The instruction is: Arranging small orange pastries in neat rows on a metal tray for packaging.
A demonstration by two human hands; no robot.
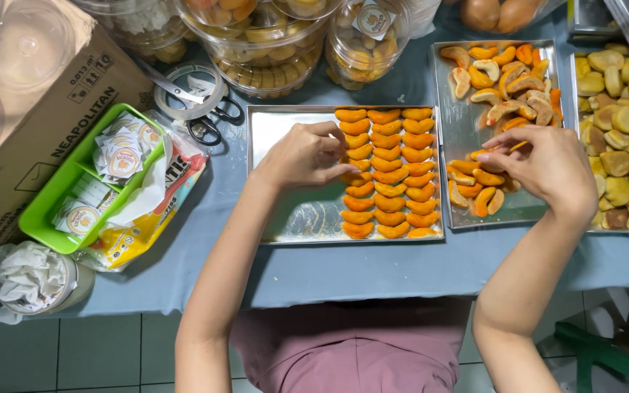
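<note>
Landmark: the middle tray (285, 218), a shallow steel rectangle on the blue tablecloth (373, 273); every place below is given from it.
Middle tray contents: orange crescent cookies (389, 202) in three neat columns filling its right half; its left half is bare metal.
Cookie direction: each cookie's long axis runs left to right, across the tray.
Left hand (307, 156): over the tray's centre, fingers curled, tips pinched at a cookie in the left column; the grip itself is hidden.
Right tray (467, 135): just right of the middle tray, holding a loose heap of orange and pale crescents pointing every way.
Right hand (547, 166): over the right tray, fingers closed on a thin orange piece (518, 146).
Far tray (575, 145): beyond the right tray, full of yellow-brown pastries (624, 120).
Trays counted: three.
Jars (271, 44): behind the middle tray, clear plastic, filled with cookies; at least three.
Green basket (52, 211): left of the middle tray, holding small sachets.
Scissors (202, 109): one pair, behind its left corner.
</note>
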